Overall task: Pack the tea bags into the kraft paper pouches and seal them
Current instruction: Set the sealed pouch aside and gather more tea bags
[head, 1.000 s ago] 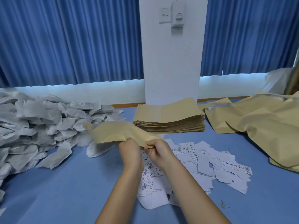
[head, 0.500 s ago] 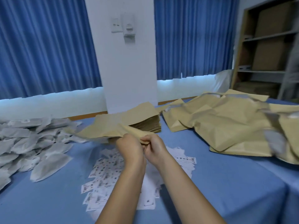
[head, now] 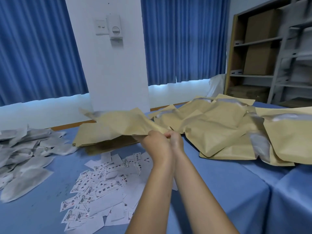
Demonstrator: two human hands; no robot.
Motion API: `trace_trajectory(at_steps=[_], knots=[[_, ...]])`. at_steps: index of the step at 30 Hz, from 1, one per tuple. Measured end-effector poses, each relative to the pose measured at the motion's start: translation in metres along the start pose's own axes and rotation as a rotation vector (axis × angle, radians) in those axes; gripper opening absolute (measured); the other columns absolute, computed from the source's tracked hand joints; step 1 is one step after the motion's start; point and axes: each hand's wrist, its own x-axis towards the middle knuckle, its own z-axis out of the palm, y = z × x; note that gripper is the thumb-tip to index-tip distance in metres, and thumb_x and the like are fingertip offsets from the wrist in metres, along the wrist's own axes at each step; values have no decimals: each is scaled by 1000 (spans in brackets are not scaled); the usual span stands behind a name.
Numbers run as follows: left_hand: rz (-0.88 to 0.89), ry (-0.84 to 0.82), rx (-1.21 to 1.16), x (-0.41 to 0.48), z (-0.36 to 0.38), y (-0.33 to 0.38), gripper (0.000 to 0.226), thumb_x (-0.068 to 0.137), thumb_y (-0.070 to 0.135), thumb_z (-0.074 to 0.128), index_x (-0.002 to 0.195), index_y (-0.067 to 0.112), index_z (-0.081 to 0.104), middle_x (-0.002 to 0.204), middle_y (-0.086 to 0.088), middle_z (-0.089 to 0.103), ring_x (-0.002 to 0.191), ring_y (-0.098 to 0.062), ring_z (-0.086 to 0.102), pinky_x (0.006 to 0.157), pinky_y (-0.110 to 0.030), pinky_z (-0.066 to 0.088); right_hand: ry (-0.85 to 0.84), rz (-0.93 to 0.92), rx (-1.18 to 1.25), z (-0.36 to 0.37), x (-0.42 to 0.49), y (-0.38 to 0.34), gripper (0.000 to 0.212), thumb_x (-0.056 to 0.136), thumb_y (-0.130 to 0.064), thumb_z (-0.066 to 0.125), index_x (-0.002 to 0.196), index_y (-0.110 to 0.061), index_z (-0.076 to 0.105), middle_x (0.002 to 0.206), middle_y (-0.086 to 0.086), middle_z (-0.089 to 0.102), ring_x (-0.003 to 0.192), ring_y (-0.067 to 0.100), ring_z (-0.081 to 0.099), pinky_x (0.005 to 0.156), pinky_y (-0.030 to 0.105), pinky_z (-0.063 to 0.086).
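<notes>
Both hands meet at the near edge of one kraft paper pouch (head: 125,123), which is held in the air above the table, blurred by motion. My left hand (head: 156,143) grips that edge, and my right hand (head: 175,141) pinches it just beside the left. Under the pouch lies a flat stack of empty kraft pouches (head: 94,137). White tea bags (head: 25,154) are heaped at the left. A pile of filled kraft pouches (head: 219,132) covers the table at the right.
Small printed paper labels (head: 101,188) lie scattered on the blue tablecloth (head: 219,191) in front of me. A white pillar (head: 114,73) and blue curtains stand behind the table. Shelves with cardboard boxes (head: 260,59) are at the far right.
The view has swung to the right, bringing the shelves and the filled pouches into sight. Both hands have lifted the held pouch and carried it rightward, toward the filled pile.
</notes>
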Motion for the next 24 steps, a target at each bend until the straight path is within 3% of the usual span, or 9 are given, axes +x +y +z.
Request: trace_trajectory(at_steps=[3, 6, 10, 12, 15, 17, 19, 22, 24], knots=[[-10, -114, -44, 4, 13, -15, 38, 90, -4, 36, 117, 14, 56, 105, -8, 64, 89, -24, 63, 80, -32, 54, 39, -14, 227, -15, 11, -5, 18, 81, 1, 41, 89, -2, 57, 82, 12, 62, 71, 26, 57, 64, 26, 44], [-60, -286, 29, 12, 25, -34, 21, 93, 1, 48, 107, 11, 60, 101, -5, 66, 91, -23, 63, 73, -25, 53, 139, -159, 373, -40, 26, -25, 20, 84, 8, 37, 93, -3, 50, 83, 11, 55, 64, 23, 52, 44, 19, 41], [-248, -757, 41, 12, 54, -50, 29, 96, -5, 45, 124, -2, 51, 129, -25, 55, 115, -38, 57, 95, -48, 49, 300, -366, 457, -88, 44, -68, 23, 85, 13, 40, 97, -4, 50, 79, 10, 53, 60, 22, 52, 37, 17, 42], [-265, -931, 116, 9, 73, -57, 42, 96, -7, 40, 135, 8, 40, 136, -18, 51, 113, -33, 59, 95, -51, 48, 316, -468, 488, -110, 54, -91, 23, 89, 13, 42, 104, 0, 52, 89, 12, 57, 70, 22, 58, 60, 22, 56], [-236, -1013, 342, 7, 88, -72, 62, 95, -3, 45, 149, 17, 22, 139, -11, 48, 115, -29, 60, 82, -40, 54, 281, -481, 543, -135, 72, -113, 32, 95, 6, 46, 127, 6, 47, 118, 18, 51, 109, 27, 54, 102, 34, 45], [-12, -1020, 570, 13, 86, -84, 55, 92, -1, 48, 143, 19, 37, 140, -6, 48, 112, -21, 58, 78, -29, 52, 267, -374, 455, -139, 81, -110, 18, 95, -2, 50, 111, 2, 56, 103, 11, 51, 97, 19, 52, 97, 28, 45], [415, -971, 854, 37, 71, -95, 48, 90, 3, 49, 136, 20, 47, 140, -1, 47, 115, -17, 53, 87, -28, 46, 261, -227, 303, -130, 90, -91, 10, 94, -6, 50, 84, -5, 52, 80, 8, 44, 68, 17, 44, 79, 27, 46], [1002, -620, 1261, 103, 42, -83, 44, 88, 7, 52, 131, 15, 52, 134, -7, 49, 118, -27, 47, 95, -35, 38, 119, -82, 105, -101, 102, -49, 12, 97, -8, 43, 96, 0, 52, 95, 16, 53, 73, 25, 53, 81, 30, 48], [1146, -343, 1575, 158, 16, -61, 49, 88, 10, 53, 137, 8, 44, 138, -18, 43, 124, -33, 42, 102, -38, 33, 37, -35, -6, -71, 108, -19, 16, 99, -8, 41, 98, 0, 55, 101, 15, 60, 79, 27, 59, 66, 24, 52]])
